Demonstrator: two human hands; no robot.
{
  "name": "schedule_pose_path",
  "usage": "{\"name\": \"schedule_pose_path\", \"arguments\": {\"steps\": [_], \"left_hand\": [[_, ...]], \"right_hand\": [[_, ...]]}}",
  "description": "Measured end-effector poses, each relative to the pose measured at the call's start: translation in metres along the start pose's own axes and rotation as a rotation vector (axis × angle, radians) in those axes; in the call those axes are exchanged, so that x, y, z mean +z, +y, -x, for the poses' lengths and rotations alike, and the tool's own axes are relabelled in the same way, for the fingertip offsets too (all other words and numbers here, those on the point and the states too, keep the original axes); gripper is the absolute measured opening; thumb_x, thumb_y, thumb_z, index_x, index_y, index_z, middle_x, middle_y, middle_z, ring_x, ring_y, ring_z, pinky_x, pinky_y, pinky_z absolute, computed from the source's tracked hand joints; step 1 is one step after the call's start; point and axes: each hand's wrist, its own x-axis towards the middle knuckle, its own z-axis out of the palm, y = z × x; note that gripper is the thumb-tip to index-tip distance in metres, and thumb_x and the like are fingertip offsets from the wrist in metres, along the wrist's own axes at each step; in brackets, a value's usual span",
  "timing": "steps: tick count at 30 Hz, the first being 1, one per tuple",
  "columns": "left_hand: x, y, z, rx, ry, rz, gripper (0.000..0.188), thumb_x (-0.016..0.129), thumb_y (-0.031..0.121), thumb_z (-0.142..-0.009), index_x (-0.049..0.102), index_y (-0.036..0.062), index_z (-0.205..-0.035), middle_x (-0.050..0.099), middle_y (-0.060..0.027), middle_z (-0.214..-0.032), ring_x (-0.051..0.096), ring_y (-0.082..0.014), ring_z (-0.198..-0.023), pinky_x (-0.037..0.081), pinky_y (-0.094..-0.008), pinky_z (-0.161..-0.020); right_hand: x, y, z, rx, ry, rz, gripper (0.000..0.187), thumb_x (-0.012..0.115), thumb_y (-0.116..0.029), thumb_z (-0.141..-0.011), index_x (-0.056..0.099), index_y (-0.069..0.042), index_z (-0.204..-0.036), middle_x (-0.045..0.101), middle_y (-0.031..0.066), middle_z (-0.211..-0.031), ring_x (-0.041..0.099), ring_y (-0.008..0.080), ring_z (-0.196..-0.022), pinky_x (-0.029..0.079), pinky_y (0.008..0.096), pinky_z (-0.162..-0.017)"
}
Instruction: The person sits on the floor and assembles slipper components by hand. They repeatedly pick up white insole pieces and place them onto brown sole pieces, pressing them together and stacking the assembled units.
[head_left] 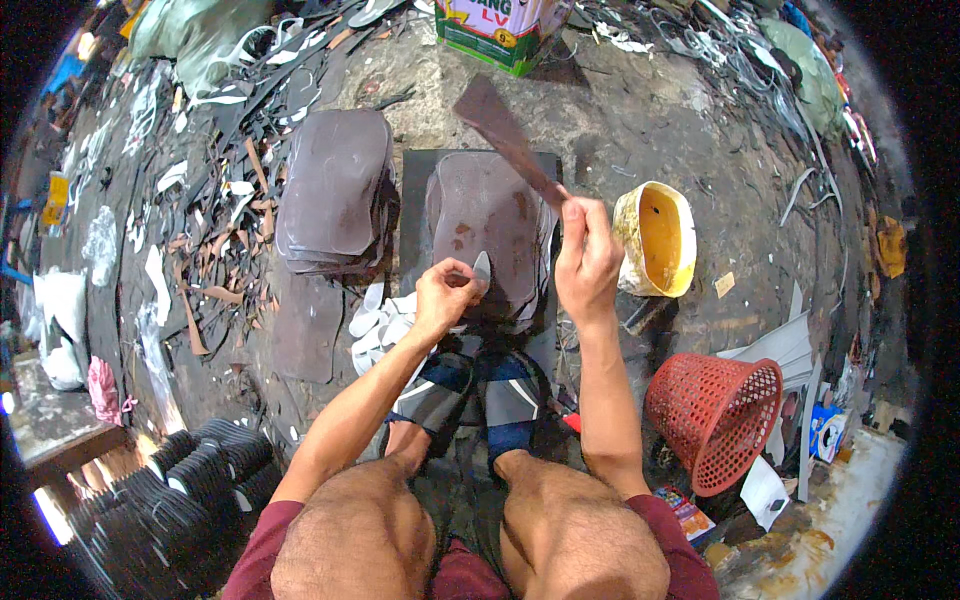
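Two stacks of brown, rounded sole-shaped sheets lie in front of me: one stack (335, 190) on the left, the other (490, 215) on a dark board (417, 225) between my hands. My left hand (447, 297) pinches a small pale grey, pointed oval piece (482, 268) over the near part of the middle stack. Raised above that stack's far right side, my right hand (588, 258) grips the narrow end of a flat brown strip (505, 130), which widens towards its far end. Several whitish oval pieces (375, 330) are heaped beside my left wrist.
A yellow tub (627, 235) with amber stuff inside stands right of my right hand. Nearer is a tilted red perforated basket (690, 405). A printed tin (495, 40) stands at the far side. Scraps (215, 210) litter the left; black soles (190, 490) are stacked lower left.
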Motion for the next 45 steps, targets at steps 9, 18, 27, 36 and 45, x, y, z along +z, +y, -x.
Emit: {"name": "schedule_pose_path", "arguments": {"steps": [9,18,27,36,45], "left_hand": [[-0.008,-0.002,0.025,0.642,0.108,-1.041,0.025,0.077,0.026,-0.081,0.08,0.0116,-0.102,0.068,-0.0141,-0.11,0.062,-0.0354,-0.102,0.053,-0.0443,-0.083],[-0.003,0.017,0.001,0.324,0.106,-0.521,0.023,0.075,0.02,-0.085,0.075,0.0063,-0.103,0.074,-0.018,-0.088,0.072,-0.034,-0.086,0.056,-0.0473,-0.079],[-0.027,-0.019,0.01,0.689,-0.105,-0.939,0.04,0.074,0.021,-0.075,0.075,0.0089,-0.113,0.068,-0.0207,-0.109,0.061,-0.043,-0.108,0.046,-0.0528,-0.099],[-0.016,-0.024,0.015,0.727,0.025,-0.938,0.032,0.075,0.034,-0.089,0.077,0.0233,-0.119,0.061,-0.0066,-0.092,0.056,-0.028,-0.09,0.039,-0.0436,-0.079],[-0.016,-0.045,0.023,0.783,0.167,-1.013,0.035,0.075,0.04,-0.088,0.077,0.0222,-0.118,0.059,-0.0045,-0.09,0.054,-0.0266,-0.092,0.038,-0.0445,-0.084]], "right_hand": [[0.053,0.039,0.111,-0.06,-0.301,0.033,0.021,0.056,-0.016,-0.105,0.065,0.001,-0.113,0.072,0.0222,-0.109,0.07,0.0394,-0.106,0.056,0.0445,-0.09],[-0.018,-0.025,-0.018,0.078,-0.023,0.043,0.021,0.053,-0.018,-0.107,0.066,-0.001,-0.107,0.073,0.0215,-0.102,0.072,0.0381,-0.097,0.057,0.043,-0.081],[0.041,0.042,0.12,-0.143,-0.441,0.117,0.03,0.07,-0.017,-0.094,0.065,0.0,-0.118,0.067,0.0212,-0.127,0.064,0.0381,-0.121,0.053,0.0458,-0.102],[0.027,0.05,0.067,-0.133,-0.267,0.256,0.016,0.069,-0.012,-0.09,0.07,-0.004,-0.104,0.073,0.0144,-0.089,0.07,0.0341,-0.083,0.057,0.0433,-0.075],[0.039,0.044,0.102,-0.184,-0.46,0.28,0.023,0.067,-0.014,-0.09,0.069,-0.002,-0.109,0.069,0.0144,-0.097,0.067,0.0338,-0.092,0.054,0.0459,-0.082]]}}
